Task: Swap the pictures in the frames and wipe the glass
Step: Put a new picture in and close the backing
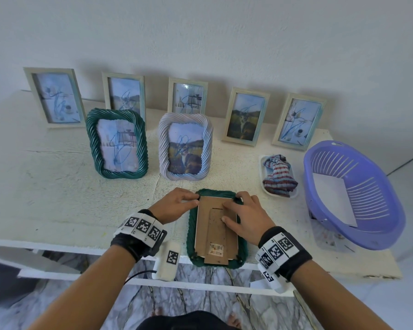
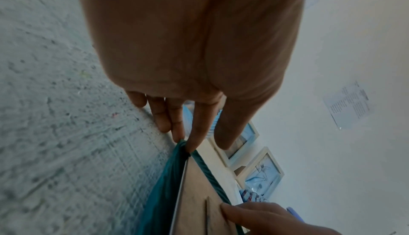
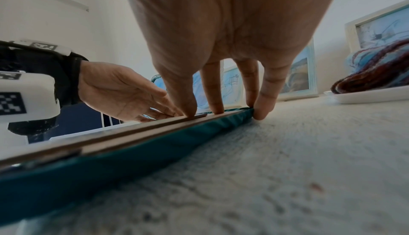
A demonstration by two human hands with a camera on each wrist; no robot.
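A dark green twisted frame (image 1: 190, 236) lies face down at the table's front edge, its brown backing board (image 1: 215, 234) facing up. My left hand (image 1: 188, 198) touches the frame's far left corner with nearly straight fingers (image 2: 197, 134). My right hand (image 1: 234, 210) presses down on the board near the far right corner, thumb on the stand flap, while its fingertips (image 3: 263, 102) reach the green rim (image 3: 132, 155). In the left wrist view the board (image 2: 194, 195) sits inside the green rim (image 2: 163, 186). The glass and picture are hidden underneath.
A second green frame (image 1: 116, 144) and a lilac frame (image 1: 186, 147) stand behind. Several pale frames (image 1: 246, 116) lean on the wall. A striped cloth (image 1: 280, 175) lies in a white tray (image 1: 262, 160). The purple basket (image 1: 353, 234) at right holds white paper (image 1: 332, 198).
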